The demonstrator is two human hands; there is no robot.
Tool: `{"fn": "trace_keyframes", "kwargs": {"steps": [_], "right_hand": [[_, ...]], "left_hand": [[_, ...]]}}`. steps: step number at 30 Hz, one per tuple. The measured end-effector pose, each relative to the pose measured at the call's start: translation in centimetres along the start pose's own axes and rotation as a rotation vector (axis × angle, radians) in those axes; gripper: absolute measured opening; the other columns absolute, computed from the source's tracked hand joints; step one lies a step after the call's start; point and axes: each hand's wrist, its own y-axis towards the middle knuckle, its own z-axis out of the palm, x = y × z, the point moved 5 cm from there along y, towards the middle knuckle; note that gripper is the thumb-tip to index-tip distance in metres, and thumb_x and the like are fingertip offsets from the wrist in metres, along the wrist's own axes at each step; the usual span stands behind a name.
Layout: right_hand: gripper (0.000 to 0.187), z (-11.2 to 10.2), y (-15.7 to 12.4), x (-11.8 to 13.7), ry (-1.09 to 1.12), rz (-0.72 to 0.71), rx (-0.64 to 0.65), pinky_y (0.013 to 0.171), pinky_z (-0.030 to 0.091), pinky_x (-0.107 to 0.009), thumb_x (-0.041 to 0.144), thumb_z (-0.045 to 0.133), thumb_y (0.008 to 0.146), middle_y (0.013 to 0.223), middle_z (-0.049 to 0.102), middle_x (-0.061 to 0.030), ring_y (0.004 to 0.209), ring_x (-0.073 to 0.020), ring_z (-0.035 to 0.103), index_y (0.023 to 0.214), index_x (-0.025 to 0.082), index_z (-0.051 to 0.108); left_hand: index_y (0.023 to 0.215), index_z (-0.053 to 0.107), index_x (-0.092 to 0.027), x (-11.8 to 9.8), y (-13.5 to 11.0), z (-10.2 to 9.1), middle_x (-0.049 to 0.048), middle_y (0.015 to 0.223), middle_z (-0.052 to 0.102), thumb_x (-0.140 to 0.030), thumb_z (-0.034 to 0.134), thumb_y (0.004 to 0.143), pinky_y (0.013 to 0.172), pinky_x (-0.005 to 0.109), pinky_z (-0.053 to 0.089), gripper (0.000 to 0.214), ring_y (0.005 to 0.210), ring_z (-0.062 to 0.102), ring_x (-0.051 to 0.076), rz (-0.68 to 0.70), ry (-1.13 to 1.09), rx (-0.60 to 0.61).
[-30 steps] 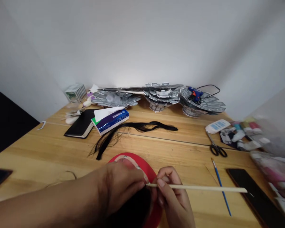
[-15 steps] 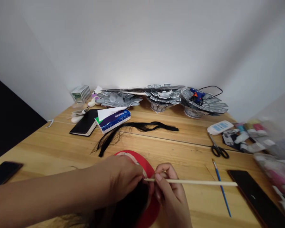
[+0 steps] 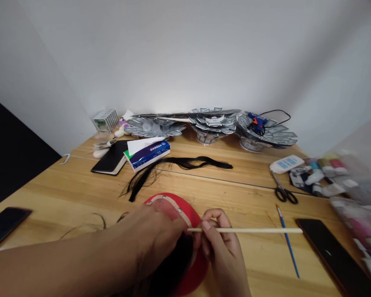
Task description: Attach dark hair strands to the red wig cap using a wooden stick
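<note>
Stick [image 3: 250, 230] in hand, your right hand [image 3: 224, 251] pinches the thin wooden rod near its left end between thumb and fingertips, holding it level above the table [image 3: 64, 194] with its tip at the dark hair [image 3: 170, 268] on the red disc [image 3: 193, 274]. Your left hand [image 3: 154, 239] is curled down over that hair, pressing it to the disc at the near edge. A slack pinch could let the long free end swing and drag strands loose; lifting the left hand would let the hair slide. On the right, a clear bag [image 3: 355, 185] holds small paint bottles [image 3: 320, 175], blurred.
</note>
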Motion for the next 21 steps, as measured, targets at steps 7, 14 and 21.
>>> {"fn": "trace_keyframes", "kwargs": {"steps": [7,14,21], "right_hand": [[0.042,0.3,-0.2,0.7,-0.042,0.001,-0.058,0.046,0.026,-0.017,0.059,0.079,0.087,0.05,0.064,0.0045,0.044,-0.0066,0.039,0.088,0.02,0.063],[0.046,0.4,-0.4,0.9,-0.048,0.008,-0.095,0.046,0.029,-0.018,0.061,0.078,0.088,0.049,0.059,0.0056,0.045,-0.0078,0.039,0.077,0.02,0.06],[0.043,-0.2,0.0,-0.7,0.026,-0.049,-0.092,0.042,0.027,-0.016,0.059,0.074,0.092,0.05,0.059,0.0055,0.041,-0.0067,0.036,0.079,0.021,0.058]], "left_hand": [[0.093,0.073,-0.017,-1.0,0.0,0.5,0.005,0.091,0.08,-0.004,0.056,0.09,0.065,0.03,0.051,0.022,0.072,0.074,0.023,0.027,0.171,0.146],[0.107,0.072,-0.021,-0.8,-2.4,0.5,0.0042,0.124,0.077,-0.021,0.04,0.11,0.105,0.04,0.049,0.032,0.107,0.07,0.027,0.486,0.408,-0.175],[0.108,0.067,-0.018,0.9,-2.2,1.7,0.006,0.12,0.079,-0.017,0.032,0.115,0.114,0.022,0.045,0.035,0.12,0.07,0.014,0.583,-0.005,-0.365]]}}
